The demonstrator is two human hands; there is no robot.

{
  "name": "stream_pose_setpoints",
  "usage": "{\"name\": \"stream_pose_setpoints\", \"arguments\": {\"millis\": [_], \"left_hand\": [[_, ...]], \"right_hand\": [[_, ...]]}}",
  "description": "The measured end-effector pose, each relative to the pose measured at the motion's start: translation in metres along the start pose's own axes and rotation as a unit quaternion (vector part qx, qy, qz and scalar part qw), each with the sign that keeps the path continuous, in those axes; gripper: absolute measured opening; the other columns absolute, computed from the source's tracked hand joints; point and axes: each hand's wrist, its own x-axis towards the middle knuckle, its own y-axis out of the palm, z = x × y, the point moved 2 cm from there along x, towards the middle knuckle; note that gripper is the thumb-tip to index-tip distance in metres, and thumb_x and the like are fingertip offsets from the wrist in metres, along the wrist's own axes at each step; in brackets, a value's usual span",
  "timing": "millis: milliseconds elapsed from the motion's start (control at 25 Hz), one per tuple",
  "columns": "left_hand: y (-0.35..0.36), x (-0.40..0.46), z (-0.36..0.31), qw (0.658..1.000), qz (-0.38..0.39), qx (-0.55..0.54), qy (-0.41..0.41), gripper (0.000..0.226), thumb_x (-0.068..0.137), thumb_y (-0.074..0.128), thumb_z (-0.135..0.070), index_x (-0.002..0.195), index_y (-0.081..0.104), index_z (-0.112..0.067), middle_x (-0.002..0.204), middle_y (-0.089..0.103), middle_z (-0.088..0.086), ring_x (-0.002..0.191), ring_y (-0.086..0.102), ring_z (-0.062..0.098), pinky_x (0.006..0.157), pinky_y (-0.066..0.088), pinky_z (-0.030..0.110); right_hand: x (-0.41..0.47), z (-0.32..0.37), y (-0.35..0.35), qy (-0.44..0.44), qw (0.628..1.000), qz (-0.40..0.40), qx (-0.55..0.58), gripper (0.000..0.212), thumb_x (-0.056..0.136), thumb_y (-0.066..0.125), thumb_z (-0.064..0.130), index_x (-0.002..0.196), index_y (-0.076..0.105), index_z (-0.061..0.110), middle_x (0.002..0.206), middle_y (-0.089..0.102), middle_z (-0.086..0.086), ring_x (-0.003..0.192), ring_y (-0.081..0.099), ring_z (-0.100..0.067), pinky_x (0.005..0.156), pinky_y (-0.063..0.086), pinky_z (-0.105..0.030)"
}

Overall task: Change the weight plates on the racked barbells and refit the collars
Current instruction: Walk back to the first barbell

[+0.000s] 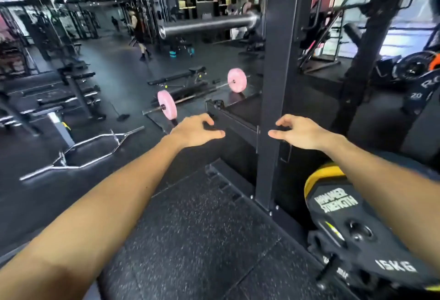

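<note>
Both hands empty, bare sleeve overhead.
Left hand and right hand had fingers loosely spread; barbell sleeve ran left-right well above, 15kg plate below right hand, nearer it.

The rack post in front of me is matt black. The bar sleeve on the rack is grey steel with a bright silver end. The plate by my right arm is black with a yellow rim, white lettering and a yellow-green stripe. On the floor bar, both discs are pale pink. The mat under me is black, flecked with grey. The hex bar is shiny silver.
</note>
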Motion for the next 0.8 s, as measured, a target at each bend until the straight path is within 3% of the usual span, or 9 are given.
{"name": "stream_pose_setpoints", "arguments": {"millis": [200, 280, 360, 480, 600, 640, 720, 800], "left_hand": [[0.117, -0.054, 0.103, 0.986, 0.133, -0.01, -0.096, 0.063, 0.069, 0.062, -0.074, 0.118, 0.056, -0.035, 0.12, 0.059, -0.004, 0.097, 0.062, 0.021, 0.09, 0.049, 0.036], [0.167, -0.09, 0.138, 0.973, 0.191, -0.025, -0.126, 0.061, 0.075, 0.066, -0.066, 0.122, 0.058, -0.028, 0.123, 0.06, 0.001, 0.104, 0.061, 0.022, 0.09, 0.049, 0.035], [0.214, -0.134, 0.165, 0.954, 0.252, -0.057, -0.155, 0.054, 0.081, 0.069, -0.054, 0.123, 0.059, -0.021, 0.126, 0.06, 0.004, 0.108, 0.059, 0.021, 0.087, 0.047, 0.03], [0.267, -0.208, 0.198, 0.922, 0.311, -0.071, -0.221, 0.048, 0.084, 0.07, -0.045, 0.12, 0.06, -0.014, 0.121, 0.064, 0.007, 0.097, 0.057, 0.016, 0.076, 0.041, 0.022], [0.296, -0.276, 0.223, 0.889, 0.352, -0.094, -0.277, 0.032, 0.086, 0.069, -0.042, 0.107, 0.059, -0.021, 0.11, 0.063, 0.003, 0.093, 0.054, 0.014, 0.069, 0.04, 0.019], [0.3, -0.294, 0.227, 0.877, 0.372, -0.095, -0.289, 0.033, 0.086, 0.067, -0.045, 0.108, 0.059, -0.022, 0.111, 0.061, 0.003, 0.098, 0.055, 0.016, 0.074, 0.041, 0.019], [0.306, -0.321, 0.246, 0.857, 0.391, -0.091, -0.322, 0.06, 0.074, 0.063, -0.059, 0.118, 0.06, -0.019, 0.124, 0.061, 0.004, 0.113, 0.056, 0.02, 0.089, 0.04, 0.023], [0.305, -0.337, 0.264, 0.844, 0.393, -0.096, -0.352, 0.06, 0.076, 0.063, -0.061, 0.119, 0.06, -0.019, 0.129, 0.06, 0.004, 0.118, 0.054, 0.021, 0.09, 0.038, 0.026]], "right_hand": [[-0.021, -0.041, 0.15, 0.068, 0.988, 0.141, 0.0, 0.061, 0.077, 0.057, 0.07, 0.126, 0.053, 0.034, 0.138, 0.053, 0.002, 0.121, 0.054, -0.022, 0.105, 0.041, -0.04], [-0.049, -0.06, 0.214, 0.094, 0.972, 0.214, -0.004, 0.065, 0.078, 0.056, 0.069, 0.13, 0.052, 0.03, 0.136, 0.055, 0.001, 0.117, 0.056, -0.022, 0.1, 0.044, -0.039], [-0.085, -0.077, 0.271, 0.112, 0.956, 0.27, -0.013, 0.065, 0.084, 0.056, 0.061, 0.134, 0.05, 0.02, 0.138, 0.053, -0.004, 0.12, 0.054, -0.023, 0.1, 0.044, -0.037], [-0.145, -0.1, 0.34, 0.15, 0.928, 0.339, -0.034, 0.053, 0.092, 0.057, 0.043, 0.133, 0.052, 0.009, 0.138, 0.053, -0.011, 0.122, 0.053, -0.026, 0.099, 0.043, -0.032], [-0.203, -0.11, 0.391, 0.164, 0.884, 0.43, -0.077, 0.045, 0.094, 0.056, 0.035, 0.128, 0.055, 0.006, 0.133, 0.056, -0.011, 0.119, 0.054, -0.026, 0.09, 0.042, -0.027], [-0.217, -0.112, 0.401, 0.168, 0.873, 0.451, -0.085, 0.043, 0.093, 0.057, 0.035, 0.125, 0.056, 0.006, 0.131, 0.058, -0.012, 0.115, 0.056, -0.026, 0.086, 0.042, -0.028], [-0.23, -0.108, 0.414, 0.176, 0.855, 0.479, -0.089, 0.044, 0.091, 0.059, 0.038, 0.117, 0.06, 0.002, 0.121, 0.062, -0.016, 0.105, 0.059, -0.028, 0.086, 0.046, -0.033], [-0.225, -0.101, 0.42, 0.169, 0.846, 0.495, -0.105, 0.049, 0.09, 0.061, 0.041, 0.111, 0.064, -0.003, 0.114, 0.066, -0.021, 0.104, 0.062, -0.033, 0.089, 0.048, -0.037]]}}
